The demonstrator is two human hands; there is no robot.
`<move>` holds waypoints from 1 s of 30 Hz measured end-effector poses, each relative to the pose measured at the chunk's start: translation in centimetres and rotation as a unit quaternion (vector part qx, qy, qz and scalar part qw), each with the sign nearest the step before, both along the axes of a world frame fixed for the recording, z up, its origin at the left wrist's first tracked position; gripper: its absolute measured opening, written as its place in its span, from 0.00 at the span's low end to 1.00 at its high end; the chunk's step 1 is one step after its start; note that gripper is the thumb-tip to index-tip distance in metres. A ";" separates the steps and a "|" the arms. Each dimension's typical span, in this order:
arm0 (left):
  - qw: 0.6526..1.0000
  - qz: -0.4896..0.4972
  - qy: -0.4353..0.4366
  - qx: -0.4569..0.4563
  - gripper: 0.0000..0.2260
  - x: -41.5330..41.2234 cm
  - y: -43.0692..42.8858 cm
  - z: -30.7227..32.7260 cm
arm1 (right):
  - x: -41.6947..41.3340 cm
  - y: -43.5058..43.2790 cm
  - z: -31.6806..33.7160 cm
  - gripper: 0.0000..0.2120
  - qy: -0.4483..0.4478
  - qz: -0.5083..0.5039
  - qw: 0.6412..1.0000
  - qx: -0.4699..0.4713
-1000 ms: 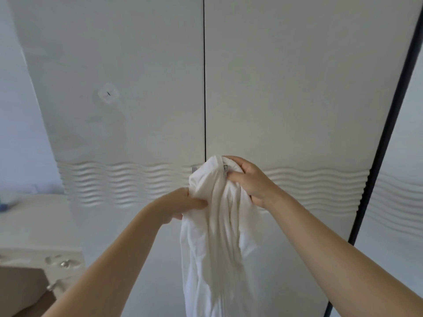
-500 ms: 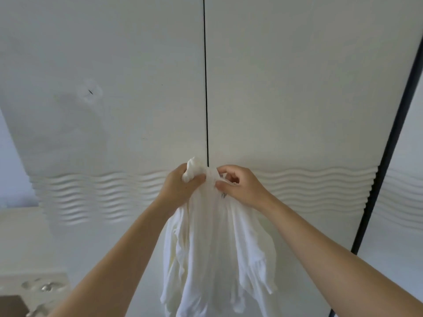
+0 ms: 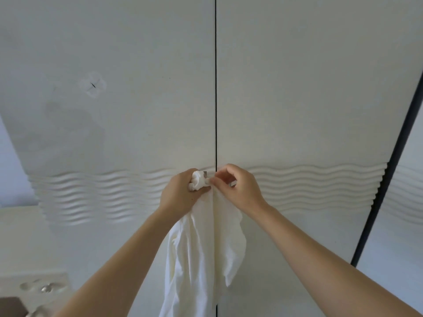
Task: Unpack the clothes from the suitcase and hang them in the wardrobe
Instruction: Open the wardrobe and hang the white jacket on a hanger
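White garment (image 3: 201,248): hangs in loose folds in front of the shut wardrobe (image 3: 137,124), right over the dark gap (image 3: 215,88) between its two doors; its lower end runs out of the bottom of the view.
Garment top: bunched into a small wad at the height of the wavy relief band (image 3: 320,186) on the doors.
Left hand (image 3: 178,195): clenched around the bunched top of the garment and carrying its weight, with the cloth falling below the wrist.
Right hand (image 3: 238,191): fingers curled, thumb and forefinger tips meeting at the door gap, just against the wad of cloth; I cannot tell whether they pinch the cloth or something on the door.
Metal piece (image 3: 232,184): a small bright bit shows under the right hand's fingers; too small to identify.
Left door: bears a pale patch with a short dark mark (image 3: 92,85).
Right edge: a dark strip (image 3: 389,179) runs down beside the right door.
Lower left: a pale piece of furniture (image 3: 23,236) stands beside the wardrobe.
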State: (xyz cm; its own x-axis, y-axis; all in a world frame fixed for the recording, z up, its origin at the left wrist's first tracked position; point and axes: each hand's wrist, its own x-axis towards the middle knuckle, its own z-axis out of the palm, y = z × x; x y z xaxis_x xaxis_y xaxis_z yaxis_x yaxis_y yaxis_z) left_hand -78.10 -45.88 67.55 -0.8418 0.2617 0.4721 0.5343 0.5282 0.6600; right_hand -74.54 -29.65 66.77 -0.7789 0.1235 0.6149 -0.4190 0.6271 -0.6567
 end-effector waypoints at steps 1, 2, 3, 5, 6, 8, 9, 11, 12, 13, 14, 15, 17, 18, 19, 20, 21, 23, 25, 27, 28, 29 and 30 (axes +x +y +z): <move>0.999 0.031 0.016 -0.028 0.10 0.1 -0.1 -0.1 | -0.3 0.2 -0.6 0.04 -0.009 -0.037 0.999 0.011; 0.997 0.055 0.033 -0.048 0.11 0.3 -0.2 -0.2 | -0.5 0.5 -1.3 0.04 -0.027 -0.077 0.996 0.032; 0.995 0.070 0.046 -0.059 0.11 0.4 -0.2 -0.2 | -0.6 0.8 -2.0 0.04 -0.051 -0.115 0.990 0.059; 0.993 0.079 0.063 -0.063 0.11 0.4 -0.6 -0.5 | -0.7 0.8 -3.2 0.04 -0.093 -0.163 0.977 0.103; 0.992 0.082 0.068 -0.065 0.11 0.4 -0.8 -0.7 | -0.7 0.6 -3.7 0.04 -0.099 -0.176 0.973 0.110; 0.991 0.082 0.080 -0.065 0.11 0.2 -1.3 -1.1 | -0.7 0.1 -4.3 0.02 -0.098 -0.196 0.972 0.089; 0.991 0.082 0.082 -0.062 0.11 0.1 -1.4 -1.2 | -0.8 -0.1 -4.4 0.05 -0.098 -0.208 0.971 0.070; 0.991 0.079 0.089 -0.062 0.11 -0.1 -1.7 -1.3 | -1.0 -0.3 -4.4 0.09 -0.095 -0.227 0.968 0.046; 0.990 0.078 0.096 -0.063 0.10 -0.1 -1.7 -1.3 | -1.1 -0.4 -4.3 0.09 -0.095 -0.232 0.967 0.039; 0.991 0.076 0.099 -0.057 0.10 -0.1 -1.7 -1.2 | -1.2 -0.4 -4.0 0.10 -0.098 -0.235 0.966 0.032; 0.992 0.074 0.095 -0.041 0.09 0.0 -1.6 -1.1 | -1.4 -0.3 -3.8 0.11 -0.106 -0.237 0.965 0.027; 0.994 0.070 0.088 -0.021 0.08 0.2 -1.5 -1.0 | -1.5 -0.3 -3.6 0.11 -0.115 -0.238 0.964 0.029; 0.994 0.073 0.087 -0.001 0.08 0.5 -1.3 -1.0 | -1.6 -0.4 -3.4 0.08 -0.129 -0.243 0.960 0.054; 0.992 0.082 0.093 -0.007 0.08 0.6 -1.4 -1.1 | -1.7 -0.3 -3.4 0.08 -0.135 -0.244 0.958 0.066; 0.991 0.088 0.100 -0.013 0.09 0.6 -1.5 -1.3 | -1.7 -0.3 -3.3 0.08 -0.138 -0.246 0.956 0.075; 0.990 0.092 0.106 -0.016 0.09 0.7 -1.6 -1.4 | -1.8 -0.2 -3.2 0.09 -0.141 -0.248 0.955 0.081; 0.989 0.092 0.112 -0.017 0.10 0.7 -1.7 -1.5 | -1.8 -0.1 -3.2 0.09 -0.143 -0.248 0.954 0.085; 0.988 0.089 0.128 -0.016 0.09 0.9 -1.9 -1.8 | -1.8 -0.1 -3.1 0.10 -0.148 -0.251 0.952 0.091; 0.984 0.085 0.154 -0.028 0.07 1.1 -1.9 -1.9 | -1.8 -0.1 -3.1 0.11 -0.151 -0.254 0.951 0.092; 0.983 0.082 0.162 -0.035 0.07 1.3 -1.8 -2.0 | -1.4 -0.2 -3.1 0.11 -0.151 -0.258 0.950 0.091; 0.983 0.078 0.163 -0.038 0.07 1.5 -1.8 -2.0 | -1.2 -0.3 -3.1 0.11 -0.150 -0.260 0.950 0.091; 0.982 0.075 0.167 -0.042 0.07 1.6 -1.9 -2.1 | -1.1 -0.3 -3.1 0.11 -0.149 -0.261 0.949 0.091; 0.982 0.072 0.170 -0.045 0.07 1.7 -1.9 -2.1 | -0.9 -0.3 -3.1 0.11 -0.150 -0.261 0.949 0.093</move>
